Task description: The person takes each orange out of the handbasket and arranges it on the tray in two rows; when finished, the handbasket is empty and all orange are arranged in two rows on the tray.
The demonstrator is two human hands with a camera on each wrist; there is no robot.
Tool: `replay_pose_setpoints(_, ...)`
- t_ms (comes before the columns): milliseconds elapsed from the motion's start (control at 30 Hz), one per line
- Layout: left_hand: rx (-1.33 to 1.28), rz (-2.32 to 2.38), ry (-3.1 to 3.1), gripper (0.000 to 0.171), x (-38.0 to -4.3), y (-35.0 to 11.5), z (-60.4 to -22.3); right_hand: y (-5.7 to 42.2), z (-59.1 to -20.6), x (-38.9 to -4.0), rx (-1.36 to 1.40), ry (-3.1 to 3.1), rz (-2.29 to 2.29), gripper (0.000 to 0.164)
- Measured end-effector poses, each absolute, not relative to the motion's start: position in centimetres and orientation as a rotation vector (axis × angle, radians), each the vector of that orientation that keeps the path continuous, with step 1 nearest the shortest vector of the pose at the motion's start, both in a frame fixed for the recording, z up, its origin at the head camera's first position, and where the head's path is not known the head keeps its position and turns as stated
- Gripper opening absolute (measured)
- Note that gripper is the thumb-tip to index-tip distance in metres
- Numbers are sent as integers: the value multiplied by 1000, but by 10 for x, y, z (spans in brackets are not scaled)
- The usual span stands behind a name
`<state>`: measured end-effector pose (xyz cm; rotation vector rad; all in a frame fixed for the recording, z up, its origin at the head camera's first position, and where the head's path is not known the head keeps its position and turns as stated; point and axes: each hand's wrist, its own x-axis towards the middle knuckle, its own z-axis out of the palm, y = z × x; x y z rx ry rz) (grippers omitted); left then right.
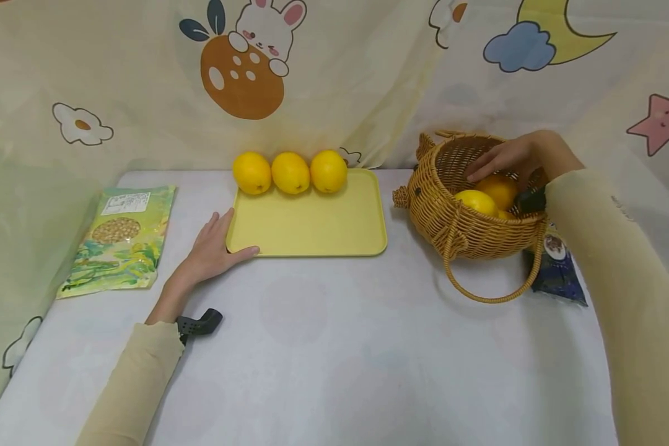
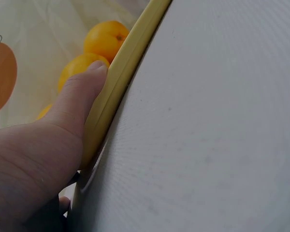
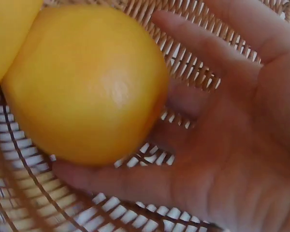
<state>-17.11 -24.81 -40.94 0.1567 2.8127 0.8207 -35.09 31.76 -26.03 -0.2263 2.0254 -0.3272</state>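
A pale yellow tray (image 1: 312, 229) lies mid-table with three yellow-orange fruits (image 1: 290, 172) lined along its far edge. My left hand (image 1: 212, 248) rests flat on the table at the tray's front-left corner, fingers straight. Its thumb (image 2: 77, 101) lies against the tray rim (image 2: 121, 72). My right hand (image 1: 502, 158) reaches into a wicker basket (image 1: 451, 217) that holds more of the fruits (image 1: 476, 201). In the right wrist view the spread hand (image 3: 198, 111) cups one fruit (image 3: 87, 82). The thumb lies under the fruit and the fingers stay straight behind it.
A green snack bag (image 1: 117, 241) lies at the table's left side. A dark blue packet (image 1: 557, 272) sits beside the basket, whose handle (image 1: 485, 291) hangs down onto the table. A cartoon-print curtain closes off the back and sides.
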Motion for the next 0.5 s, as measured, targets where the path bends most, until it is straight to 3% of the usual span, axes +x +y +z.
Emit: replay_pose_setpoints(500, 152, 828, 2820, 112, -170, -247, -409, 323, -277, -354, -285, 2019, -482, 78)
